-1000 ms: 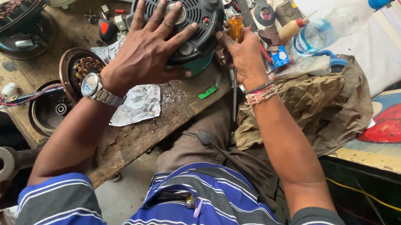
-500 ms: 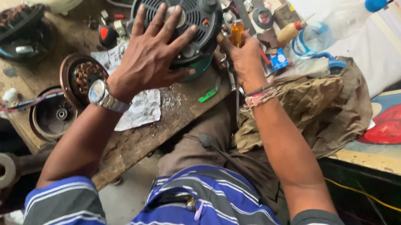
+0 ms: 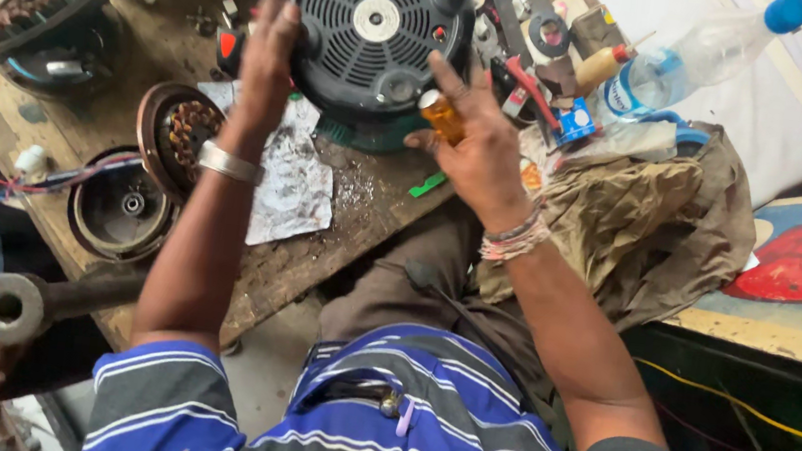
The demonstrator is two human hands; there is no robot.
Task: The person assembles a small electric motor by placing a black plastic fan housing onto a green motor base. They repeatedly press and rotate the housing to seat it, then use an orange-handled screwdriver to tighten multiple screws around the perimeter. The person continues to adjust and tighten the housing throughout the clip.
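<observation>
A round black plastic motor housing (image 3: 380,32), its face cut into curved vent slots around a pale metal centre disc, stands on the scarred, dust-strewn wooden surface (image 3: 341,219) with a green base showing under its lower edge. The left hand (image 3: 269,54) lies flat against the housing's left rim, fingers stretched up and spread, not curled around anything; a metal watch band (image 3: 227,163) circles that wrist. The right hand (image 3: 476,138) is at the housing's lower right edge, closed on the amber translucent handle of a screwdriver (image 3: 442,116), with the forefinger pointing up along the rim; beaded bracelets (image 3: 513,240) sit on that wrist. The two hands are well apart, one on each side of the housing. Beside the left forearm lies a crumpled, greyish sheet of paper (image 3: 290,183), and next to it a round motor stator with coppery windings (image 3: 178,130) leans over a shallow dark metal end cap (image 3: 120,214) that is hollow, with a small hub at its middle. Farther left is another dark wound motor part (image 3: 47,19). Behind the right hand a clear plastic bottle with a blue cap (image 3: 702,53) lies tilted, what it holds not discernible, beside a small blue box (image 3: 573,124) and red-handled pliers (image 3: 533,84). A rumpled olive-brown cloth (image 3: 643,223) is heaped at the right.
</observation>
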